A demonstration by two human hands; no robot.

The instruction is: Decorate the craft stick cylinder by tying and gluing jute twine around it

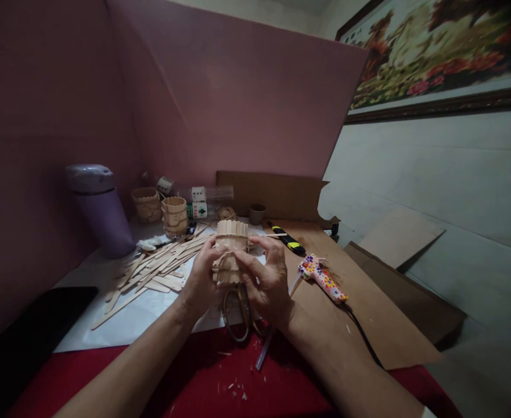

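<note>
Between my two hands is a small round cup made of upright wooden craft sticks point(232, 230), with twine wrapped around it. My left hand point(204, 267) grips its left side. The fingers of my right hand point(267, 276) are bent against its right side and front, near the twine. Just below the cup lie scissors point(237, 325), their handles toward me and their blades hidden. A clear glue stick point(263, 351) lies by my right wrist. Loose craft sticks point(159, 267) are heaped to the left on white paper point(79, 331).
Two finished stick cups point(175, 217) stand behind the heap, beside a purple tumbler point(101, 212) and plastic bottles point(212, 193). On the right, a yellow-black utility knife point(287, 239) and a flowered glue gun point(323, 278) with a cord lie on cardboard point(377, 325). A black object point(42, 319) lies at left.
</note>
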